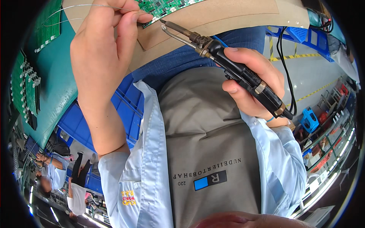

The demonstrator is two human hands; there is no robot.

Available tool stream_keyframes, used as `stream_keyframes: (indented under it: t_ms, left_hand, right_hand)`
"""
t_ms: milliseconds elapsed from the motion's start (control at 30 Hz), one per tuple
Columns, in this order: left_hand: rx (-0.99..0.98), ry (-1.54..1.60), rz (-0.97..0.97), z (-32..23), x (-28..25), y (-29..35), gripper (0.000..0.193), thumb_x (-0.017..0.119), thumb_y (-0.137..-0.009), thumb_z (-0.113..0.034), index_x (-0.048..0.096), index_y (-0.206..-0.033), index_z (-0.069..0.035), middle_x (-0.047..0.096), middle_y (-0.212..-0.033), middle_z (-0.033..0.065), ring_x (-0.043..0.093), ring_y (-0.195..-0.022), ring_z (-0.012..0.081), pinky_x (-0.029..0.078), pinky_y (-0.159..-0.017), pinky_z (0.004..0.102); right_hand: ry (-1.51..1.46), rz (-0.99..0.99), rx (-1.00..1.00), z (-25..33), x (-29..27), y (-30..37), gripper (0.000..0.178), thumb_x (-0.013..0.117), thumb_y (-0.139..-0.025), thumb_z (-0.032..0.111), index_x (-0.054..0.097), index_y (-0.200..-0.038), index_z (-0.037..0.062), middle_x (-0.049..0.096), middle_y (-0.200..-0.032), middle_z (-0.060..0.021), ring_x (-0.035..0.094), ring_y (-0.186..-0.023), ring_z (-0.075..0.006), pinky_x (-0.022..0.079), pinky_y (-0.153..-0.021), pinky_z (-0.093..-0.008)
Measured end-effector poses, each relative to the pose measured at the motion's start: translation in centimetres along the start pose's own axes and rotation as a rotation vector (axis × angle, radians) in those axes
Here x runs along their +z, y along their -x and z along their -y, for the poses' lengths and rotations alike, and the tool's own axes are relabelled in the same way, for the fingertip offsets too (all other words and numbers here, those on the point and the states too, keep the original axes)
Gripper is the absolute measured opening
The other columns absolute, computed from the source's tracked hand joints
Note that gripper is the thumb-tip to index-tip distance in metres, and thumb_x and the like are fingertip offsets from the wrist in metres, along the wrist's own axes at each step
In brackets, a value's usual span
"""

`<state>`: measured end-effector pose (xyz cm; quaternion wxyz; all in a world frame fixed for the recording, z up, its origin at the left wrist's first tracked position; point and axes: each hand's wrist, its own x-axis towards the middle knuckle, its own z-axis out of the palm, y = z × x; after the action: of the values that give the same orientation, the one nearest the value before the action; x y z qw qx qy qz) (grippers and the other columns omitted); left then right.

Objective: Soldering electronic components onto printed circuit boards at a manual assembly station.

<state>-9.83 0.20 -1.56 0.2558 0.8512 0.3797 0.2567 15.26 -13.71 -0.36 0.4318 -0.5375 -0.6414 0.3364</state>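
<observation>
My left hand [100, 49] is closed in a pinch at the upper left, holding a thin silvery solder wire [89, 5] that loops out to the left. Its fingertips are beside the near corner of a green circuit board [171, 7] with small white connectors. In my right hand [258, 81] is a black soldering iron [235, 70], its fingers wrapped round the handle. A thin metal tube runs alongside the iron's shaft. The iron's tip points up and left, close to the board's near edge; whether they touch I cannot tell.
Brown cardboard [216, 24] lies under the board. More green boards [49, 30] and a stack of boards [28, 89] rest on a green mat [57, 98] at left. A black cable [281, 49] hangs at right. Below are blue crates [87, 125]; people stand lower left.
</observation>
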Motion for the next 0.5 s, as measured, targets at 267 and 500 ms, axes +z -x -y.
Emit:
stream_keyframes:
  t_ms: [267, 500]
  left_hand:
    - [-0.008, 0.062, -0.011, 0.0, 0.2, -0.4, 0.008, 0.060, -0.100, 0.007, 0.056, -0.103, 0.001, 0.076, -0.104, 0.0119, 0.077, -0.104, 0.0261, 0.059, -0.081, 0.0281]
    - [0.007, 0.003, -0.100, -0.1, 0.8, 0.5, 0.014, 0.064, -0.095, 0.004, 0.060, -0.107, -0.003, 0.077, -0.099, 0.0039, 0.071, -0.084, 0.0191, 0.054, -0.074, 0.0294]
  right_hand:
    - [-0.017, 0.000, -0.018, -0.1, -0.4, -0.3, 0.048, 0.089, -0.082, 0.018, 0.074, -0.122, -0.0012, 0.078, -0.106, -0.0125, 0.070, -0.077, -0.0219, 0.056, -0.074, -0.0285]
    - [-0.070, -0.184, -0.085, -1.5, -1.8, 0.0, 0.041, 0.086, -0.089, 0.020, 0.072, -0.121, -0.0022, 0.076, -0.103, -0.0146, 0.071, -0.080, -0.0220, 0.057, -0.075, -0.0295]
